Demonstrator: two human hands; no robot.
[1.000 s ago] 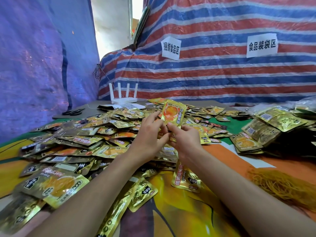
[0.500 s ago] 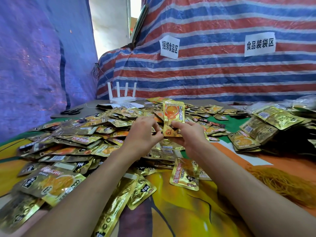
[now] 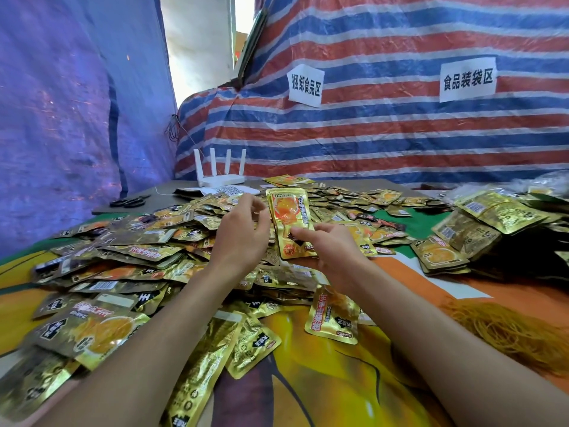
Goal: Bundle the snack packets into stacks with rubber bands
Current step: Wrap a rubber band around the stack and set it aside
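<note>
Right hand (image 3: 334, 252) pinches one gold packet (image 3: 288, 220) upright by its lower half, over the desk (image 3: 323, 380) middle. Left hand (image 3: 243, 234) loosely curled just left of it, holding nothing; contact unclear. Heap (image 3: 123, 260) of loose packets covers left and middle. Rubber bands (image 3: 508, 328) at right edge. Router (image 3: 220, 178) at far edge.

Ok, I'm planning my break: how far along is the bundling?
Done: a few neat stacks sit at the right, bands unclear. In hand: the right hand grips an upright stack, left hand beside it, no band visible. Left: the big loose pile; rubber bands wait nearby.
</note>
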